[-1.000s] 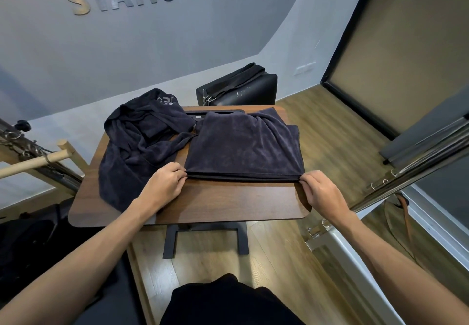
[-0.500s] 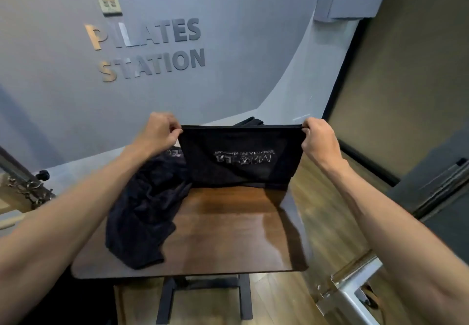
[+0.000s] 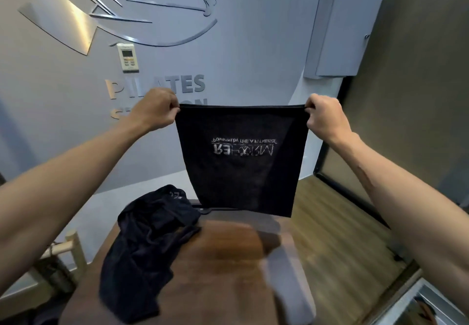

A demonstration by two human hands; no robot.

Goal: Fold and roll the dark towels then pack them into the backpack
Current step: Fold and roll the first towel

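Note:
A dark towel [image 3: 241,172] with pale upside-down lettering hangs stretched in the air above the far end of the wooden table [image 3: 218,269]. My left hand [image 3: 154,111] pinches its top left corner and my right hand [image 3: 323,116] pinches its top right corner. The towel's lower edge hangs just over the table's far edge. A second dark towel [image 3: 144,248] lies crumpled on the table's left side. The backpack is hidden behind the hanging towel.
A grey wall with metal lettering and a wall controller [image 3: 127,57] stands behind the table. A wooden rail [image 3: 68,246] sits at the left. Wood floor [image 3: 337,248] runs along the right, with a metal frame [image 3: 429,302] at the bottom right.
Both hands have lifted the folded towel off the table and raised it high, so it now hangs free. The view has tilted upward. The crumpled towel stays in place.

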